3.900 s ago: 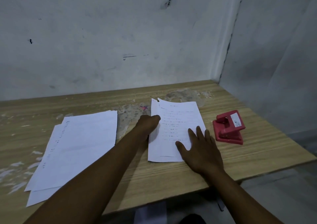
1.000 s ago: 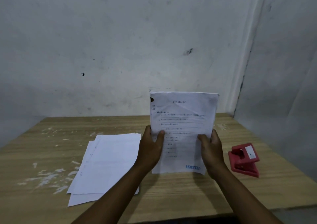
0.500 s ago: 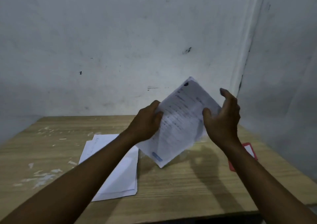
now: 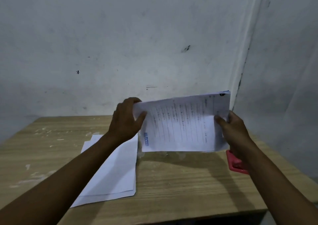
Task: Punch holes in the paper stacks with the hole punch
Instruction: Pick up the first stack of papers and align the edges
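Spare paper pile (image 4: 113,169) lies flat on the counter (image 4: 180,187), left of the held stack. Left hand (image 4: 125,123) and right hand (image 4: 235,130), fingers clamped on its short ends, have turned the printed stack (image 4: 182,123) from upright to sideways, above the counter. Red hole punch (image 4: 234,164) just below-right, half hidden. Probably squaring edges before punching.

Table (image 4: 180,187): papers (image 4: 113,169), seemingly punch (image 4: 234,164).
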Demonstrator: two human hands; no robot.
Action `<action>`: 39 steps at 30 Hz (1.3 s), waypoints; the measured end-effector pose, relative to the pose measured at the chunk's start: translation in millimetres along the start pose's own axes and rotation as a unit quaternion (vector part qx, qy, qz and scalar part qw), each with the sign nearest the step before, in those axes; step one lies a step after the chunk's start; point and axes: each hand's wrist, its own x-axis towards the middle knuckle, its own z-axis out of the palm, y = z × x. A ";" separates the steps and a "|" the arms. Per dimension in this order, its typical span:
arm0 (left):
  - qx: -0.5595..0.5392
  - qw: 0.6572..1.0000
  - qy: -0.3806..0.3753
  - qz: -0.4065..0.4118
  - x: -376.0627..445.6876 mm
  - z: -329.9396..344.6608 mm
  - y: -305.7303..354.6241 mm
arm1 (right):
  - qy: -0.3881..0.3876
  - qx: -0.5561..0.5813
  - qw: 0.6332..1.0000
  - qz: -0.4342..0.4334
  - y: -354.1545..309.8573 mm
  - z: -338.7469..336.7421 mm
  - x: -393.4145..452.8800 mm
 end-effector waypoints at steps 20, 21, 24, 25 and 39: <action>-0.287 0.915 -0.005 -0.283 -91.6 59.9 5.5 | 0.046 0.067 0.994 0.069 54.2 16.6 -40.1; -0.293 0.911 -0.016 -0.291 -99.4 62.4 6.6 | 0.050 0.068 0.993 0.081 62.3 19.2 -45.5; -0.311 0.903 -0.039 -0.295 -109.8 66.0 11.0 | 0.056 0.061 0.990 0.111 78.3 24.9 -54.2; -0.307 0.903 -0.040 -0.297 -107.5 65.4 12.1 | 0.058 0.058 0.990 0.113 77.8 25.5 -53.7; -0.285 0.915 -0.074 -0.275 -112.0 62.2 9.5 | 0.039 0.082 0.978 0.187 95.5 26.3 -62.6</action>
